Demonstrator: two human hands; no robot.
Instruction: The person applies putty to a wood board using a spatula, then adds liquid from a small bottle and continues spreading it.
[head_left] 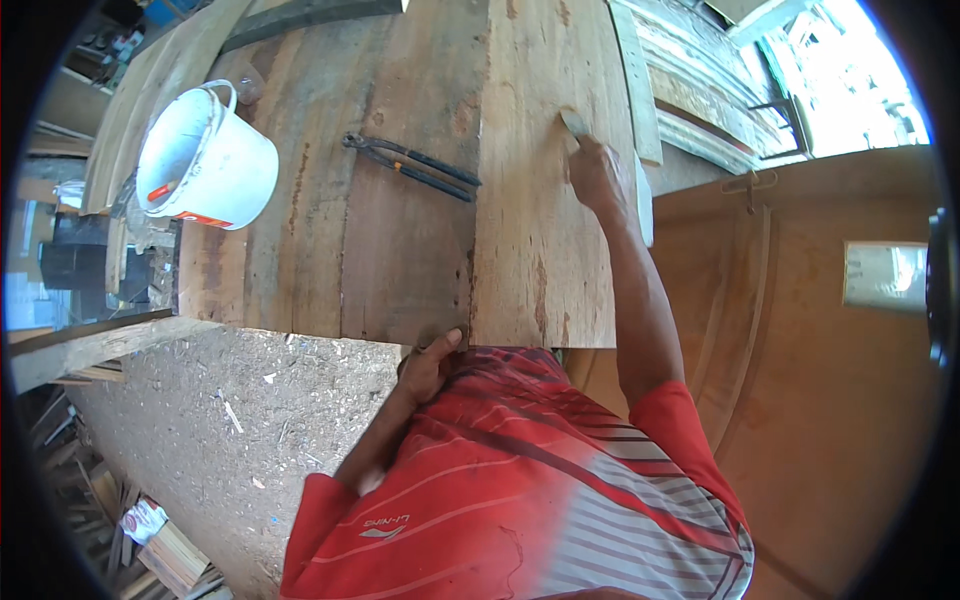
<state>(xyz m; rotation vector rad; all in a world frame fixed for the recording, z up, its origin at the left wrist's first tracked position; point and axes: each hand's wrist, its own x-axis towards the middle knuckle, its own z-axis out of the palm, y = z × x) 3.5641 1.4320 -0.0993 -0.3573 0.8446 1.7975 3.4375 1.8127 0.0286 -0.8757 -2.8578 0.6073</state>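
My right hand is closed around a putty knife, whose blade rests on the pale wooden panel. Brownish filler smears mark the wood around the blade. At the near edge of the boards, my left hand lies with its thumb on top and its other fingers mostly hidden. A pair of black-handled pincers with orange marks lies on the darker boards, left of the panel. Farther left stands a white bucket with a red-orange handled tool inside.
A wooden door with a handle stands at the right. Long planks are stacked beyond the work surface. Wood offcuts lie on the dirt floor at lower left. A dark wooden bar crosses the far end.
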